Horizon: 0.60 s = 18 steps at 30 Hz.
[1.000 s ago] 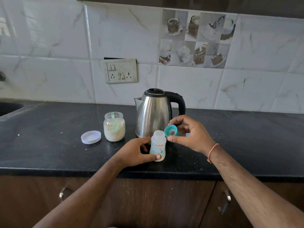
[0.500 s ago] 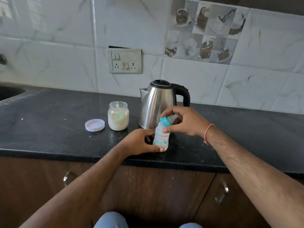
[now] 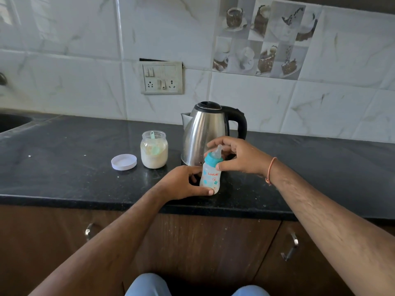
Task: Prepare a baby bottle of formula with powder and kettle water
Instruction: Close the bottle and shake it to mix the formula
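A small white baby bottle [image 3: 210,178] with printed patterns stands slightly tilted on the black counter [image 3: 74,167] near its front edge. My left hand [image 3: 183,182] grips the bottle's lower body. My right hand [image 3: 239,157] holds the teal nipple cap [image 3: 213,158], which sits on the bottle's neck. Behind them stands a steel kettle [image 3: 205,129] with a black handle. Left of the kettle is an open glass jar [image 3: 154,149] of pale powder with a green scoop inside. The jar's white lid [image 3: 124,161] lies flat beside it.
A switch and socket plate [image 3: 162,77] is on the tiled wall above the jar. A sink edge [image 3: 12,122] shows at far left. Wooden cabinet doors with metal handles [image 3: 290,246] hang below the counter.
My right hand has brought the teal nipple cap from beside the bottle down onto its neck. My left hand stays on the bottle. The camera has tilted downward.
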Each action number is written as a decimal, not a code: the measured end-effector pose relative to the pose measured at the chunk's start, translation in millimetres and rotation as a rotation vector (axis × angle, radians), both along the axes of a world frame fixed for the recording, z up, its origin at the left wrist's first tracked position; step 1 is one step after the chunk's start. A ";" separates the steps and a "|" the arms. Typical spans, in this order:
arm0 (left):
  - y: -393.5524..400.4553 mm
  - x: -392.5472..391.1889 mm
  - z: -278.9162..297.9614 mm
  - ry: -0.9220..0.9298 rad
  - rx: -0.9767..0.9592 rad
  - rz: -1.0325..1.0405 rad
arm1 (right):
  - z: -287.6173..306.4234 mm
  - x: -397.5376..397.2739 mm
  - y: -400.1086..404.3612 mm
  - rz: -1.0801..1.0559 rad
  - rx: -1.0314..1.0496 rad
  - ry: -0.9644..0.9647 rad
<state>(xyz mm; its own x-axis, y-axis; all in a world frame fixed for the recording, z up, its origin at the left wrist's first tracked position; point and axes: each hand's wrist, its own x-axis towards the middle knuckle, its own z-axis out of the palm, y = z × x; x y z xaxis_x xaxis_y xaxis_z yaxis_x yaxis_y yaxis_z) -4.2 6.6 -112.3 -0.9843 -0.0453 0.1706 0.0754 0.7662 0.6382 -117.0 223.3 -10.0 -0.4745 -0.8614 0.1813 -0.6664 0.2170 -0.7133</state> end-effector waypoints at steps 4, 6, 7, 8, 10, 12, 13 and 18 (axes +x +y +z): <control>0.1 0.4 0.3 0.000 0.002 -0.006 | -16.2 -2.2 1.2 0.001 -0.103 -0.130; 0.3 0.0 0.5 0.000 -0.003 -0.009 | -22.1 -2.4 0.6 0.013 -0.144 -0.196; 0.3 -0.4 0.6 -0.002 -0.006 -0.009 | -24.4 -2.8 0.4 0.017 -0.155 -0.212; 0.0 -0.7 0.3 -0.006 -0.008 -0.008 | -25.9 -3.5 -0.2 0.020 -0.160 -0.216; -0.1 -1.1 0.0 -0.016 -0.005 -0.006 | -25.3 -3.7 -0.8 0.033 -0.150 -0.182; -0.8 -1.7 -0.6 -0.015 -0.010 -0.007 | -21.3 -3.9 -0.8 0.047 -0.125 -0.128; -0.7 -1.8 -0.7 -0.017 -0.017 -0.010 | -18.2 -4.3 -0.8 0.053 -0.110 -0.103; -1.6 -3.4 -1.8 -0.031 -0.028 -0.010 | -5.5 -7.6 -3.0 0.065 -0.016 0.008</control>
